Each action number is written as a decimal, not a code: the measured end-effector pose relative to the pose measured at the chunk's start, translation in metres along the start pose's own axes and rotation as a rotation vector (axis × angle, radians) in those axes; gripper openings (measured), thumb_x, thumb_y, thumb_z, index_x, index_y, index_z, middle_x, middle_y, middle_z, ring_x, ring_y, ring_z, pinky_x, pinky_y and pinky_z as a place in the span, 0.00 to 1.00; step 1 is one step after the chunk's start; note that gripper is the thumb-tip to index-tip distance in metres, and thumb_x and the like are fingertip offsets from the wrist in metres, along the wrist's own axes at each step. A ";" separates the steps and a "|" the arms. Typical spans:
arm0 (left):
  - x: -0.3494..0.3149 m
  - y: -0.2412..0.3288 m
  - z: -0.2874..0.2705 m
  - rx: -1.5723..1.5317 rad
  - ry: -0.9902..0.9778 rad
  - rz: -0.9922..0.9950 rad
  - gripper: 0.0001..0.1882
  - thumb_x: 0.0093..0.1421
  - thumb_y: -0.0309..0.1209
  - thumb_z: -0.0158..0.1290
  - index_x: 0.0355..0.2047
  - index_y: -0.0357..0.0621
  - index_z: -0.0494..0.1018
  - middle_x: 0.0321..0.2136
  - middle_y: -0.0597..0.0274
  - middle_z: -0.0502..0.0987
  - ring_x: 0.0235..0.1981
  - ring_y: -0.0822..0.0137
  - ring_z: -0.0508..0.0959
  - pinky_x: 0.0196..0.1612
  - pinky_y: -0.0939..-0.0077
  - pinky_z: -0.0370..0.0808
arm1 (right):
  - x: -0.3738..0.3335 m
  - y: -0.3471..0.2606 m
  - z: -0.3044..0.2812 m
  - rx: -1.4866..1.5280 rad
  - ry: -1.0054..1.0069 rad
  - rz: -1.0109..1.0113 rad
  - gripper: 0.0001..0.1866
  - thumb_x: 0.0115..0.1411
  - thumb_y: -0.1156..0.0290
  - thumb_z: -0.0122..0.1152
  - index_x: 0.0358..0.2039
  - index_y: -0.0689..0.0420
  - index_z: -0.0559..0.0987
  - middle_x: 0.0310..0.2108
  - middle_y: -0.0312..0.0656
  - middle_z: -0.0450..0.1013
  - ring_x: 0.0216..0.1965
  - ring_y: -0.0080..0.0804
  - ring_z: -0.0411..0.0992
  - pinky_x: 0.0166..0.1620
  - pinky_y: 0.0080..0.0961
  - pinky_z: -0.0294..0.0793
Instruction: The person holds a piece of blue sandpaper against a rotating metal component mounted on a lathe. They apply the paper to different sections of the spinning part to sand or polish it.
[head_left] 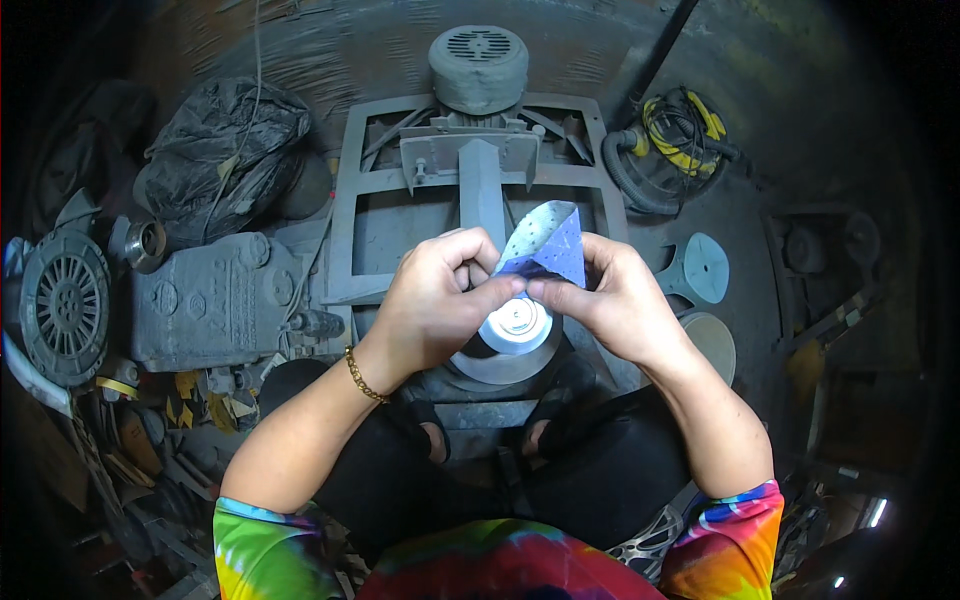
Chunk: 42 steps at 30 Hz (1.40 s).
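Both hands hold a folded blue-purple sheet (pixel 556 250) with dark specks and a paler grey-green inner face; it looks like abrasive paper, but I cannot be sure. My left hand (pixel 450 285) pinches its lower left corner between thumb and curled fingers. On the other side, my right hand (pixel 610 290) grips the sheet's lower right part, thumb in front and fingers partly hidden behind. The two thumbs nearly meet. Just below them is a brightly lit round white hub (pixel 517 322) on a silver wheel (pixel 505 368), between my feet.
A dusty metal frame (pixel 345 215) stands ahead, carrying a motor (pixel 478 68) at its far end. Left are a grey engine casing (pixel 215 300), a finned round part (pixel 66 305) and black plastic bags (pixel 225 140). Right are a yellow-black vacuum (pixel 685 140) and a pale blue stool (pixel 703 268).
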<state>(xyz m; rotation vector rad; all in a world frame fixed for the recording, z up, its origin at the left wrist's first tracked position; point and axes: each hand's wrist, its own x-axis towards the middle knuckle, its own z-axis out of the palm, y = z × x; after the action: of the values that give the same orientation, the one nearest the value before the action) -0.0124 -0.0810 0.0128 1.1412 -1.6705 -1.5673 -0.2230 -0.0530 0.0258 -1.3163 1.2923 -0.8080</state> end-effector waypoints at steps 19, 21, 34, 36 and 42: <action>0.008 -0.003 0.007 0.108 0.037 0.134 0.11 0.58 0.24 0.64 0.25 0.41 0.71 0.25 0.76 0.67 0.27 0.85 0.65 0.30 0.86 0.64 | -0.006 -0.003 -0.008 -0.110 0.066 -0.008 0.12 0.53 0.69 0.72 0.29 0.63 0.78 0.21 0.31 0.70 0.24 0.15 0.64 0.29 0.19 0.66; 0.006 -0.003 0.005 0.109 0.051 0.152 0.11 0.57 0.24 0.64 0.25 0.41 0.71 0.24 0.76 0.66 0.26 0.85 0.64 0.30 0.86 0.63 | -0.005 -0.004 -0.006 -0.110 0.055 0.006 0.12 0.53 0.69 0.72 0.29 0.63 0.78 0.21 0.31 0.70 0.24 0.15 0.64 0.29 0.19 0.65; 0.000 -0.003 0.001 0.134 0.057 0.153 0.09 0.56 0.24 0.65 0.27 0.40 0.74 0.23 0.77 0.64 0.25 0.84 0.61 0.28 0.85 0.60 | -0.006 -0.006 -0.001 0.070 -0.040 0.073 0.14 0.57 0.69 0.70 0.38 0.66 0.80 0.29 0.33 0.76 0.31 0.15 0.70 0.37 0.18 0.71; 0.000 -0.003 0.002 0.122 0.047 0.125 0.08 0.56 0.24 0.65 0.27 0.40 0.75 0.24 0.77 0.65 0.25 0.84 0.60 0.28 0.85 0.60 | -0.007 -0.005 -0.002 0.061 -0.034 0.057 0.14 0.57 0.69 0.70 0.38 0.66 0.80 0.29 0.34 0.76 0.31 0.15 0.70 0.36 0.18 0.72; 0.003 -0.008 0.001 0.064 0.025 0.117 0.08 0.57 0.25 0.65 0.28 0.40 0.75 0.25 0.76 0.66 0.26 0.84 0.63 0.30 0.86 0.63 | -0.008 -0.007 -0.001 0.052 -0.017 0.053 0.14 0.57 0.69 0.70 0.38 0.66 0.80 0.29 0.34 0.76 0.30 0.16 0.70 0.36 0.18 0.72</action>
<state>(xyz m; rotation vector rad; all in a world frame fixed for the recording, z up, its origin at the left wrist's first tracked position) -0.0133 -0.0824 0.0040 1.0697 -1.7493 -1.4315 -0.2240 -0.0466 0.0348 -1.2404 1.2788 -0.7872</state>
